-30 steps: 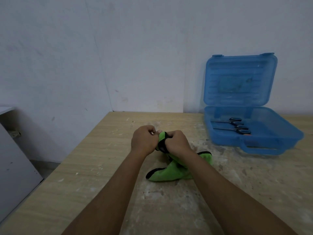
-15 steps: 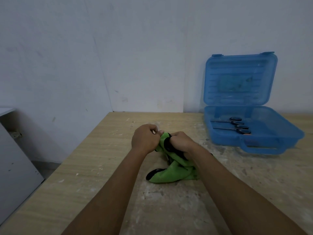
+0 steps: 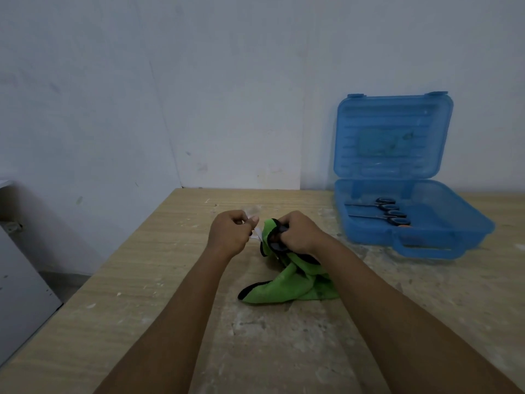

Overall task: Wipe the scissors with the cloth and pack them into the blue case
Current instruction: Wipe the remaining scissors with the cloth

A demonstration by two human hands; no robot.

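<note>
Mid-surface, the left hand (image 3: 228, 236) pinches the blade tip of the scissors (image 3: 275, 245); the right hand (image 3: 301, 234) grips their black handles through the green cloth (image 3: 287, 288). I'd slide the cloth along the blades, keeping fingers off the edge. The blue case (image 3: 392, 137) sits open near the far right corner.

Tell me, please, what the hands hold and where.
The scissors: left hand pinches the blade end, right hand grips the black handles and green cloth.

A dusty wooden table (image 3: 136, 285) meets a white wall (image 3: 199, 81), grey cabinet (image 3: 20, 288) at left.
</note>
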